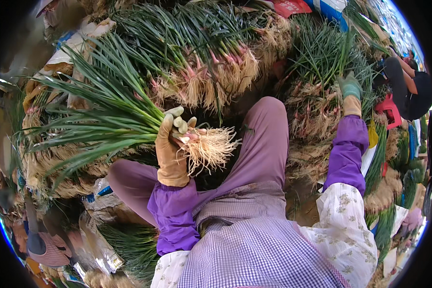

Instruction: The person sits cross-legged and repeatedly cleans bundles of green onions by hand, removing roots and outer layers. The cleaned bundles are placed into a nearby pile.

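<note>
My left hand [173, 140], in a tan and pale rubber-coated glove, grips a bunch of green-leaved allium plants [129, 118] near the bulbs. Their long leaves fan out to the left; pale stringy roots hang to the right over my lap. My right hand [350, 86], in a green and tan glove, reaches forward to a pile of similar plants [320, 64] at the right. Its fingertips lie among the leaves, so whether they hold a stem is hidden. Between and beyond my hands lies a row of plants [201, 68] with pinkish stems and root tufts.
A red plastic stool [388, 111] stands at the right, beside a seated person in dark clothes [417, 93]. More bundles [385, 190] lie along the right side. Sacks [108, 205] and another leafy heap [133, 248] are at the lower left. Another person [50, 10] is partly visible at the upper left.
</note>
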`<state>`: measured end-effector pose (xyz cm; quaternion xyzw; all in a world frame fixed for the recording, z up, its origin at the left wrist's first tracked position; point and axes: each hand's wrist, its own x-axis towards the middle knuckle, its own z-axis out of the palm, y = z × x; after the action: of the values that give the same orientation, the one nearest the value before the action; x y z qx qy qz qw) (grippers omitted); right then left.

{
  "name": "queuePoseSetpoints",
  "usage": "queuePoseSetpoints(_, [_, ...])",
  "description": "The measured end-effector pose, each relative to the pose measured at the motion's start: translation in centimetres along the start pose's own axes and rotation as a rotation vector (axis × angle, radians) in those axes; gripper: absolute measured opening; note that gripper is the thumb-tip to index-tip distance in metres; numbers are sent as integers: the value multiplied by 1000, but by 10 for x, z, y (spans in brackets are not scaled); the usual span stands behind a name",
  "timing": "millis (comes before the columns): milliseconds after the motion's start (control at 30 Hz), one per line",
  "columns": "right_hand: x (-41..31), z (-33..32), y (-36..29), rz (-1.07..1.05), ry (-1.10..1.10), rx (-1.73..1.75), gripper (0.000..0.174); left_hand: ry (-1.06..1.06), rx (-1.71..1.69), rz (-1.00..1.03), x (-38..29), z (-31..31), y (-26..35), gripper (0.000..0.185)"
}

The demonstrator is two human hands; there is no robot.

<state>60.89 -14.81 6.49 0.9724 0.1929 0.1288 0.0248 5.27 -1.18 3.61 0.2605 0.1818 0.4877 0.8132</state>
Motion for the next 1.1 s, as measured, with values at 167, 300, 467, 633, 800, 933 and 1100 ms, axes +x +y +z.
queuePoseSetpoints(167, [-109, -48, -144, -684, -180, 1083, 29, -106, -439, -200, 17, -29, -22, 54])
queuePoseSetpoints(300, [-186, -87, -301, -895, -113, 329, 35, -148, -462, -184, 5, -31, -21, 67])
queuePoseSetpoints(467, [-146, -48, -345, -782, -260, 395, 38, 92, -118, -139, -13, 3, -6, 66])
queuePoseSetpoints(633, [-124, -63, -234, -807, -468, 1563, 22, 84, -185, -99, -29, -11, -4, 44])
queuePoseSetpoints(800, [-57, -39, -109, -87, -12, 1556, 23, -110, -396, -97, -13, -22, -13, 28])
queuePoseSetpoints(933, [26, 39, 2, 90, 147, 495, 37, -81, -365, -101, -5, -35, -27, 41])
queuePoseSetpoints(1100, [-109, -49, -141, -557, -152, 923, 43, -91, -464, -172, -4, -28, -26, 64])
